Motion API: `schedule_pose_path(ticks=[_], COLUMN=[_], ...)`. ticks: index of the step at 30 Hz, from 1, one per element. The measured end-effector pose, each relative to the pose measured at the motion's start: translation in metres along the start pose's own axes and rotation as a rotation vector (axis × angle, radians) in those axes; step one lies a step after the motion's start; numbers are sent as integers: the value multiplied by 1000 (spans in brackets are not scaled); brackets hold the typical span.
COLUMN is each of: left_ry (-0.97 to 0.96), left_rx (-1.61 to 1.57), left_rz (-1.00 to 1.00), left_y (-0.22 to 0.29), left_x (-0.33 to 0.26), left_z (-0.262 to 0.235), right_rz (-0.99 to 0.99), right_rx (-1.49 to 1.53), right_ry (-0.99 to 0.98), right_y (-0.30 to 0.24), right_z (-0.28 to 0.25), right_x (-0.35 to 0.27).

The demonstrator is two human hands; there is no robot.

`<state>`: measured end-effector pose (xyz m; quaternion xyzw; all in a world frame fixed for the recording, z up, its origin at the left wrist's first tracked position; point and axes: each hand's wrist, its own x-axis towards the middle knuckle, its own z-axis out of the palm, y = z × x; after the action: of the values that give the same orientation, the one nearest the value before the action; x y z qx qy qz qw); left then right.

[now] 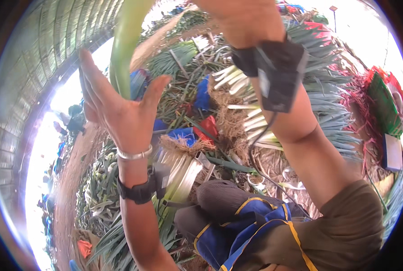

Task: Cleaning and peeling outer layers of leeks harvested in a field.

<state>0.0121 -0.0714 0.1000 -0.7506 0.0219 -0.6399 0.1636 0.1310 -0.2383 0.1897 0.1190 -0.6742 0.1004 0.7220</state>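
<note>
My left hand [122,115] is raised on the left, fingers stretched out and thumb spread wide. A thick green stalk, looking like a leek [125,58], comes down from the top edge into the gap between thumb and fingers; the hand is not closed round it. My right hand [246,22] is lifted at the top edge, its fingers cut off by the frame, so I cannot tell whether it grips the stalk's upper part. Below, leeks with white stems and brown roots [179,171] lie beside my left forearm.
A big pile of leeks [321,99] lies on the right, roots toward the middle. Pink-red strands [368,108] and a green crate-like panel [386,106] stand beyond it. Loose green leaves [102,185] cover the left ground. A cable [252,158] hangs from my right wrist.
</note>
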Motion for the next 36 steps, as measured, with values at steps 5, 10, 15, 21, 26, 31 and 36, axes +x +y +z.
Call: schedule_pose_path(ticks=[5, 10, 15, 21, 26, 31, 36], left_ry=[-157, -577, -822, -1059, -1392, -1438, -1520], left_rx=[121, 67, 463, 722, 780, 635, 510], left_rz=[52, -132, -25, 221, 65, -70, -135], left_y=[4, -18, -64, -163, -187, -195, -192], left_x=[14, -29, -75, -130, -210, -296, -349], left_z=[-36, -58, -83, -149, -205, -206, -174], right_rz=[77, 169, 371, 558, 798, 1258, 1652], right_rx=[255, 393, 446, 305, -120, -636, -806], right_ry=[30, 345, 596, 1283, 2118, 1933, 1435], right_y=[-11, 37, 89, 101, 68, -21, -35], right_z=[-17, -34, -106, -259, -252, -272, -230], right_x=[-12, -63, -137, -313, -462, -615, -641])
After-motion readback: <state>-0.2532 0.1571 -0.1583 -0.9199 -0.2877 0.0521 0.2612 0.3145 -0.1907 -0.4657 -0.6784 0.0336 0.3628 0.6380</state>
